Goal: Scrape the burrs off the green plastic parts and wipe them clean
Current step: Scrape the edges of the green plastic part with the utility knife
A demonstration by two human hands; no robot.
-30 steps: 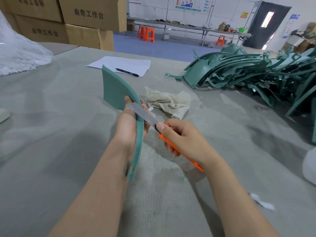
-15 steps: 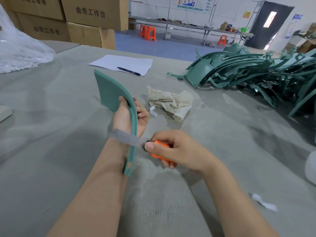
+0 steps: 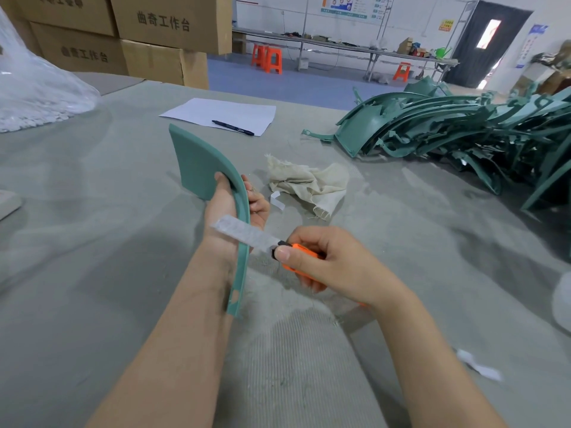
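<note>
My left hand (image 3: 227, 205) grips a curved green plastic part (image 3: 197, 163) upright above the table, thumb on its flat face and fingers behind its rim. My right hand (image 3: 327, 264) holds an orange utility knife (image 3: 298, 253). Its long blade (image 3: 244, 233) lies across the part's curved edge, just below my left hand. A crumpled beige cloth (image 3: 309, 183) lies on the table beyond both hands.
A big heap of green plastic parts (image 3: 457, 131) fills the table's right side. A white sheet (image 3: 219, 114) with a black pen (image 3: 233, 128) lies at the back. Cardboard boxes (image 3: 148, 35) and a plastic bag (image 3: 34, 91) stand at left. Grey felt (image 3: 92, 242) covers the table.
The knife slid down the part's edge from near my left fingers toward my wrist, then came back up a little. The left hand tilted the part slightly left.
</note>
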